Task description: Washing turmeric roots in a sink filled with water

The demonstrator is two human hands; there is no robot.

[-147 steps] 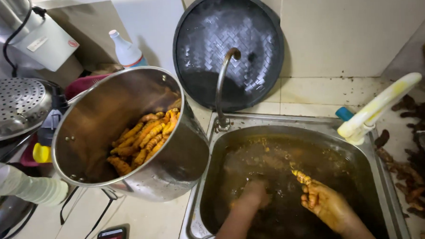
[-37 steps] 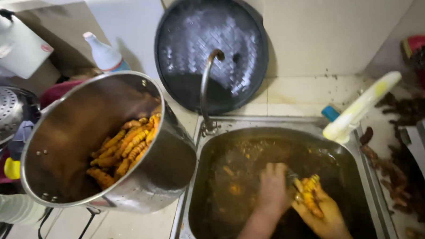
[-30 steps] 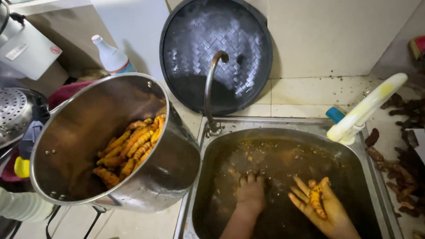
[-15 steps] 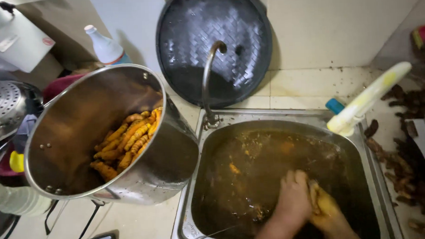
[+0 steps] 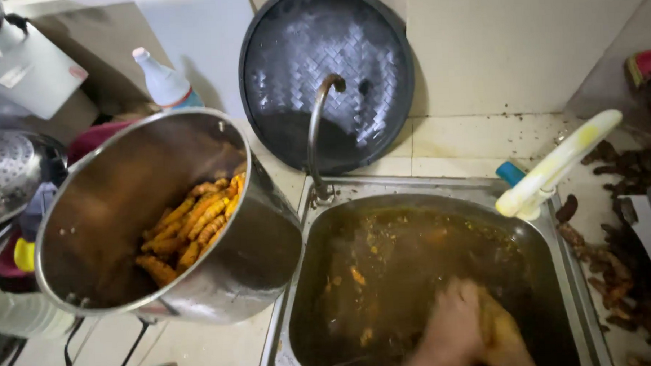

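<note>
Head view, looking down: your two hands sit low in the steel sink (image 5: pixel 593 296), which is full of murky brown water (image 5: pixel 415 274) with orange bits floating in it. Your left hand (image 5: pixel 450 334) and right hand (image 5: pixel 505 335) are pressed close together at the near edge, both motion-blurred; you seem to be rubbing something yellow-orange between them, but whether the fingers are curled or flat cannot be told. One large steel pot (image 5: pixel 228 280) stands tilted just left of the sink, mouth toward you. Inside lies a heap of washed turmeric roots (image 5: pixel 190 227), knobby, bright orange-yellow, too many and too piled to count. One curved tap (image 5: pixel 316 133) rises behind the sink, one round dark tray (image 5: pixel 328 53) leans on the wall, and unwashed dark roots (image 5: pixel 617 266) lie scattered on the counter at right.
</note>
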